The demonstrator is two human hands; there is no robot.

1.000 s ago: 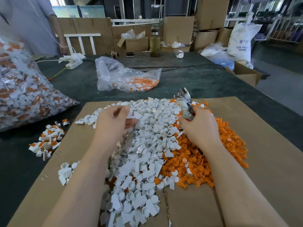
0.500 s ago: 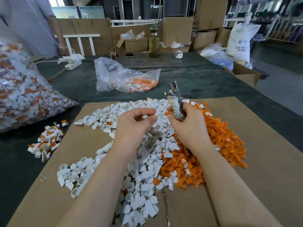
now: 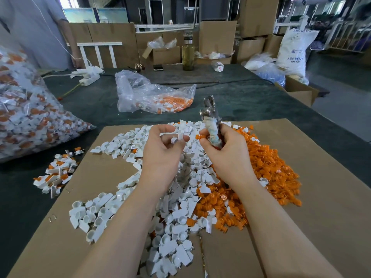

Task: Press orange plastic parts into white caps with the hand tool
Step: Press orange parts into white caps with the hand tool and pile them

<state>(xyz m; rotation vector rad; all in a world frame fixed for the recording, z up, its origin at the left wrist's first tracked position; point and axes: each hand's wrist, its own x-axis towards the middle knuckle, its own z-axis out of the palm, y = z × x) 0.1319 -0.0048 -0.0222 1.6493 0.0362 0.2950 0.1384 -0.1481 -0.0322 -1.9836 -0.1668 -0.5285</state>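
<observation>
Head view, left hand [image 3: 162,151] pinching white cap [image 3: 177,138], right hand [image 3: 226,151] gripping hand tool [image 3: 210,119]

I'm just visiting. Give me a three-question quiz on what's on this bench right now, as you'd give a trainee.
1. True or false: the right hand grips the hand tool.
2. What does the left hand pinch: A a white cap, B a bottle, C a bag?
3. Which pile lies further right on the cardboard: the white caps or the orange parts?

Key: 1 true; 2 A; 3 orange parts.
</observation>
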